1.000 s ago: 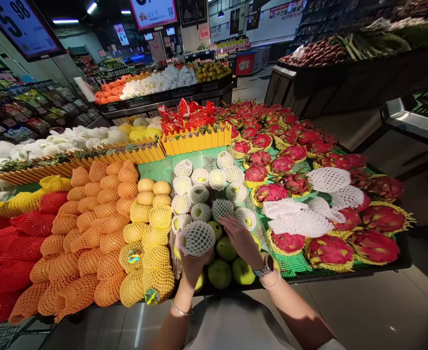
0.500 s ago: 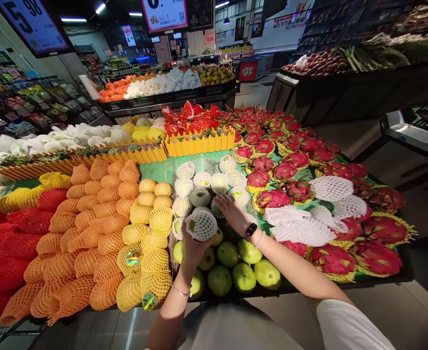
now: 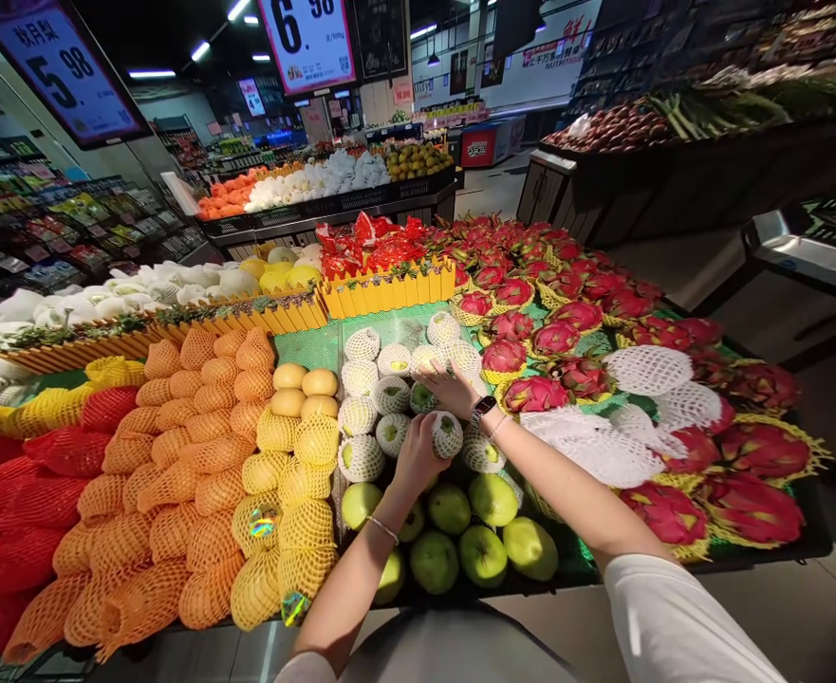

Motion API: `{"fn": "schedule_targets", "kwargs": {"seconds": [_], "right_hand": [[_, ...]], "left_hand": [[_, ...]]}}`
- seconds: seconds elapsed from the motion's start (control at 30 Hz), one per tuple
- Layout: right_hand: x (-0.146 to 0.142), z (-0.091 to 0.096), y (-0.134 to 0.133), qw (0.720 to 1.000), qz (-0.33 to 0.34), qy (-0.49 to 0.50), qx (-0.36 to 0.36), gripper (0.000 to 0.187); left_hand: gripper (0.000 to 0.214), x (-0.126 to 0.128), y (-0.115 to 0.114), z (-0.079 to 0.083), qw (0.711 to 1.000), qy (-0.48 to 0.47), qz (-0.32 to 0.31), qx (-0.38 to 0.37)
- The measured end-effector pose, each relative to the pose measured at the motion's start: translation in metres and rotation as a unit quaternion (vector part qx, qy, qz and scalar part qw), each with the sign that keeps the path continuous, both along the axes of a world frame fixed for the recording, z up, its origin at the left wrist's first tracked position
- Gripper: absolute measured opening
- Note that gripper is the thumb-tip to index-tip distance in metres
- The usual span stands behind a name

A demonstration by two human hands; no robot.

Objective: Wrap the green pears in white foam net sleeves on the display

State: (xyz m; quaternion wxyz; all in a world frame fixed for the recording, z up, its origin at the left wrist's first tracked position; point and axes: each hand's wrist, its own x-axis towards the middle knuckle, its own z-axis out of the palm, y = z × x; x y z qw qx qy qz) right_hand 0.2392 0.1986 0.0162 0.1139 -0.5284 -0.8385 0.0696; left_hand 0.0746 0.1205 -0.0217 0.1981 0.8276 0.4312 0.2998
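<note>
My left hand (image 3: 418, 459) is closed around a green, guava-like fruit (image 3: 447, 434) in a white foam net, held above the display just in front of the netted rows. Stretched out flat, my right hand (image 3: 452, 391) reaches over the rows of white-netted fruit (image 3: 391, 394), its fingertips at one of them; whether it presses on that fruit I cannot tell. A watch is on that wrist. Below my hands lie several bare green fruits (image 3: 435, 560) at the front edge.
Orange-netted fruit (image 3: 182, 474) and yellow-netted fruit (image 3: 279, 512) stand to the left. Red dragon fruit (image 3: 578, 313) fills the right side, with loose white foam nets (image 3: 595, 446) on top. A low yellow fence (image 3: 393, 287) borders the back.
My left hand has moved right and forward with the netted fruit, which is turned and now closer to my right hand. My right hand has shifted only slightly, still flat over the netted rows.
</note>
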Motion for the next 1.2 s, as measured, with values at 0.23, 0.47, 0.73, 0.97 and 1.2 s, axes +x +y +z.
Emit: {"fn": "schedule_targets", "kwargs": {"seconds": [0.23,0.47,0.73,0.97,1.2], "right_hand": [[0.002,0.004,0.011,0.999,0.012,0.043,-0.008,0.069],[0.001,0.006,0.016,0.996,0.010,0.086,0.006,0.052],[-0.006,0.007,0.006,0.998,-0.010,0.058,-0.029,0.069],[0.016,0.029,-0.014,0.994,-0.016,0.101,-0.046,0.064],[0.036,0.034,-0.102,0.950,-0.001,0.307,0.058,0.044]], "left_hand": [[0.075,0.004,0.019,0.006,0.993,0.094,-0.075,0.019],[0.084,-0.006,0.041,0.021,0.973,0.170,-0.152,0.044],[0.058,0.003,0.023,0.022,0.983,0.163,-0.058,0.057],[0.068,-0.005,0.021,0.024,0.992,0.113,-0.045,0.031],[0.035,-0.088,-0.015,0.073,0.987,-0.130,0.095,0.025]]}}
